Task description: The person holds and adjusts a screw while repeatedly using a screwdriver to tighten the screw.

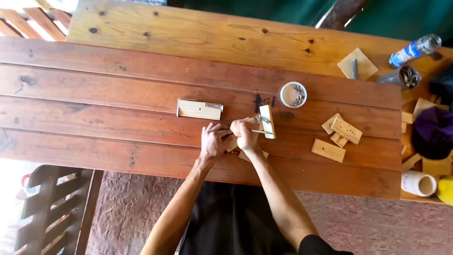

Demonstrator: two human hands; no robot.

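From the head camera, we look straight down on a table (118,94) of dark reddish planks, with a paler pine plank running along its far edge. Near the middle of the view, our two hands meet. Our left hand (214,140) is curled, its grip clenched around the near end of a small wooden block (232,144) lying flat beneath both hands. Our right hand (247,133) is clenched on a thin tool (258,131), apparently a screwdriver, whose shaft points toward three o'clock into a pale wooden block (267,121) standing on edge, with a small metal hinge (263,118) on it.

At about nine o'clock from the hands, well apart, lies another flat wooden piece with a metal hinge (199,109) at its right end. At one o'clock from the hands sits a white cup of screws (293,94). At three o'clock, a loose group of small wooden blocks (340,130) rests on the planks, some showing drilled holes.

Farther toward two o'clock we see a plastic bottle (415,49) lying on its side, a dark jar of screws (405,77) and a square wooden offcut (357,63). At the right edge sit a dark purple cap (433,132) and a white cylinder on its side (419,183).
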